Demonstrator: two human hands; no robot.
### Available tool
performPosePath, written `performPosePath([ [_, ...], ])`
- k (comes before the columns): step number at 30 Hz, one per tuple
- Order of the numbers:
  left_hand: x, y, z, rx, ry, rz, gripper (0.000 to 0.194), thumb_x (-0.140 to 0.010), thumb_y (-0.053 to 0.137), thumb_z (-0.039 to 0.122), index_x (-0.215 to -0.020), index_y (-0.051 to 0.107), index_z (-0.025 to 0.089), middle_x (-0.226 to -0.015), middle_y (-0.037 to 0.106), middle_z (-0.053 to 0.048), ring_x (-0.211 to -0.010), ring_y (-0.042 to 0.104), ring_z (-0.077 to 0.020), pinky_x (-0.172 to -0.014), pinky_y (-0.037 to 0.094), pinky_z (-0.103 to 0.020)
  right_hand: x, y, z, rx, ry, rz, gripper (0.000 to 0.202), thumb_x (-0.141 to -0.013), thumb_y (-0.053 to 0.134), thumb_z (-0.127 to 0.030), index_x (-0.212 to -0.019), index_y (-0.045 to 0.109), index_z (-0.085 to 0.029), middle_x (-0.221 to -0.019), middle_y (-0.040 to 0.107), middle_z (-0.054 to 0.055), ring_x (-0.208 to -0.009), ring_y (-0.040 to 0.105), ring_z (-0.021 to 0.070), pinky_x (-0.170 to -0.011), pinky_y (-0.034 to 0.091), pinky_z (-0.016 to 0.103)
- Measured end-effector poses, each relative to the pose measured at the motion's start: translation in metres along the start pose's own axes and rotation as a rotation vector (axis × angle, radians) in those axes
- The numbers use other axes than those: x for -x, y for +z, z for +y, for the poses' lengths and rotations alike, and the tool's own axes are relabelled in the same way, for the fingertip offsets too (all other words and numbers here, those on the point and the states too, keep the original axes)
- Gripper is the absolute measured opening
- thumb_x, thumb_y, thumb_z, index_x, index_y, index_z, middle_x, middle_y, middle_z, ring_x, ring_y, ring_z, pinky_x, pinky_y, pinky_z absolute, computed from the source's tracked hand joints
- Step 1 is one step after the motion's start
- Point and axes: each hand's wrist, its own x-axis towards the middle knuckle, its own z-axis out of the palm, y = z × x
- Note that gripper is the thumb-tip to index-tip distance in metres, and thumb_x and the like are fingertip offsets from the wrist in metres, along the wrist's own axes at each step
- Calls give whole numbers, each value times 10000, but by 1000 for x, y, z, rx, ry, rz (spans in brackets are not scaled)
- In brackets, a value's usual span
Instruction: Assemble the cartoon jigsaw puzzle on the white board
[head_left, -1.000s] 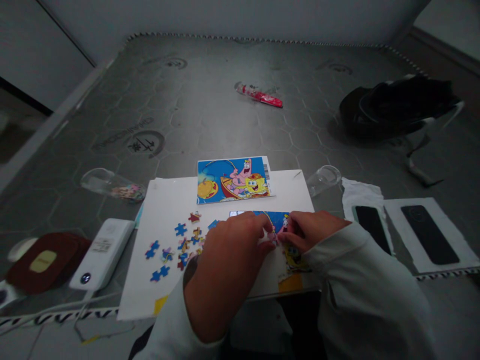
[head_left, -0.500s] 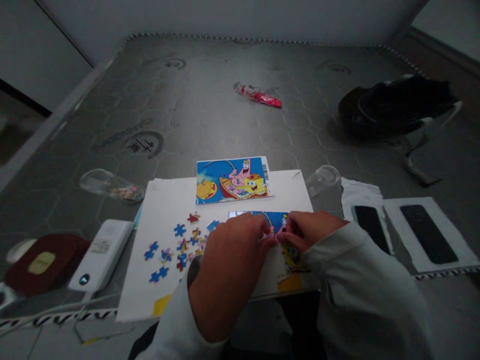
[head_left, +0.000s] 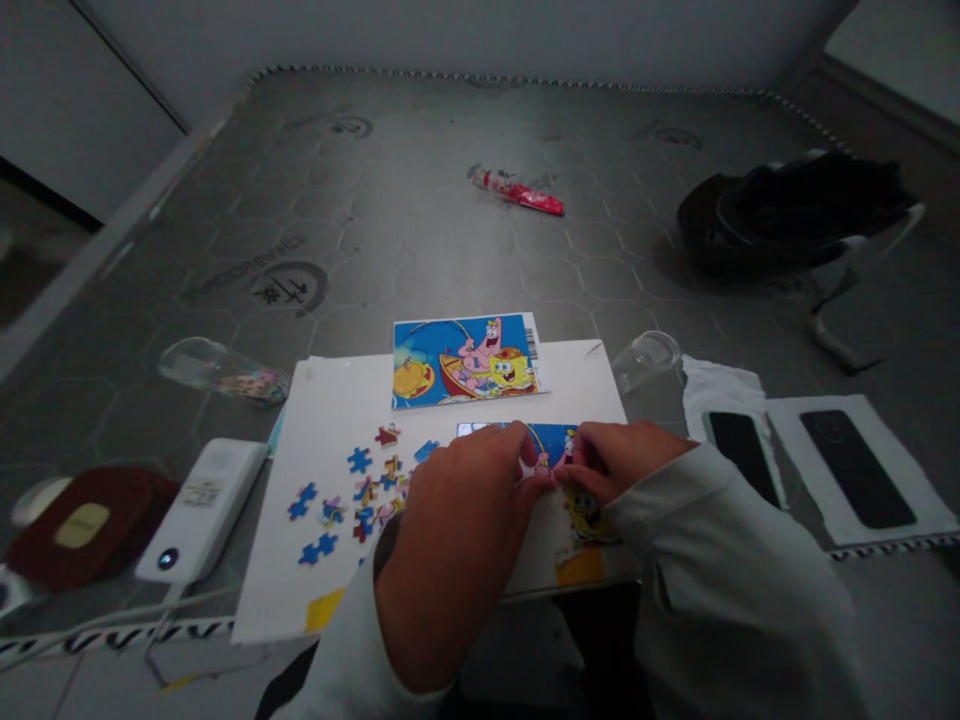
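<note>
Both hands meet over a partly joined cartoon puzzle (head_left: 555, 436) on a white board (head_left: 322, 385). My left hand (head_left: 469, 520) is closed, thumb and fingers pinched at the puzzle's middle; what lies between them is too small to name. Opposite it, my right hand (head_left: 626, 458) pinches at the same spot, its fingertips near the pink and yellow part. My hands hide much of the puzzle. Loose puzzle pieces (head_left: 359, 461), blue, red and yellow, lie scattered left of my left hand. A printed picture card (head_left: 469, 362) rests above the puzzle.
A clear cup with small items (head_left: 225, 372) lies at the left, beside a white power bank (head_left: 201, 510) and a brown case (head_left: 90, 525). Rightward are another clear cup (head_left: 646, 360) and two phones (head_left: 855, 468). Farther back sit a red packet (head_left: 517, 190) and a black bag (head_left: 787, 215).
</note>
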Motion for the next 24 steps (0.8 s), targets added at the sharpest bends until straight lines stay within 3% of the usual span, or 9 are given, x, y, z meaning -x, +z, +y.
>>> performPosePath([
  [6,3,-3,-1,-27,54,0,177,-832,771,324,-994,701,335,-941,735,43,-790,679,-231,-653,360,-327,-1,1,1,-11,-1,5,233,-914,603,-451,-970,682,-238,-1000,765,80,-889,691,226,-681,402,313],
  [12,-1,-1,6,-15,66,-56,84,-931,655,312,-988,715,297,-1002,721,4,-845,685,-229,-686,415,-340,-4,4,3,5,-4,11,240,-915,602,-462,-971,665,-237,-999,763,83,-910,693,237,-692,410,317],
  [18,-3,2,5,-2,66,-62,56,-925,665,285,-966,703,276,-1008,715,1,-865,680,-230,-712,444,-349,-3,3,2,-1,-8,9,221,-917,608,-457,-951,658,-245,-1002,764,78,-899,685,228,-698,407,311],
  [24,-3,3,4,-11,92,-46,58,-924,660,284,-970,693,272,-1000,725,-2,-869,692,-244,-720,480,-366,-14,15,16,-43,-61,30,272,-876,616,-526,-878,627,-255,-939,748,76,-836,677,233,-689,421,329],
])
